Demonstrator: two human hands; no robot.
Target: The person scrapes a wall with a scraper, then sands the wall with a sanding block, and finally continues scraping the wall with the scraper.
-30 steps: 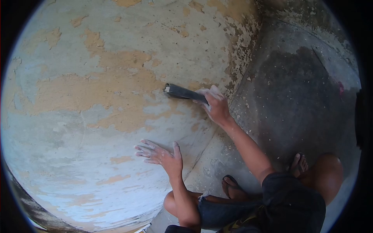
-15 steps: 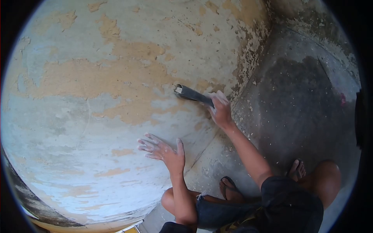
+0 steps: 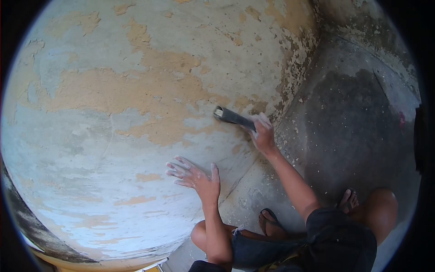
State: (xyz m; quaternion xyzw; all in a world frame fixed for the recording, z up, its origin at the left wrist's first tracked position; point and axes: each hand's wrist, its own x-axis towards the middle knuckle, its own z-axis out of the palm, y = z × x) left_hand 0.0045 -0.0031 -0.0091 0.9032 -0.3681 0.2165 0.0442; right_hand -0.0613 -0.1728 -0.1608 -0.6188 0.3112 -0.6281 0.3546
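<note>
My right hand [image 3: 263,133] is closed round one end of a sanding block [image 3: 235,119], which looks like dark sandpaper wrapped about a pale core. The block lies against the peeling wall [image 3: 149,93], its free end pointing left. Lower on the same wall, my left hand [image 3: 195,177] rests flat with its fingers spread and nothing in it. White dust coats the fingers of both hands. Tan patches and flaking whitish paint cover the surface around them.
A grey concrete floor [image 3: 290,181] with a dark damp-looking area [image 3: 353,122] and pale flakes meets the wall at the right. My sandalled feet [image 3: 272,222] are on it. A yellow and white object [image 3: 154,267] shows at the bottom edge.
The view has shifted slightly, moving the wall rightward in the picture. My right hand and the sanding block have slid a little down the wall. My left hand stays in place.
</note>
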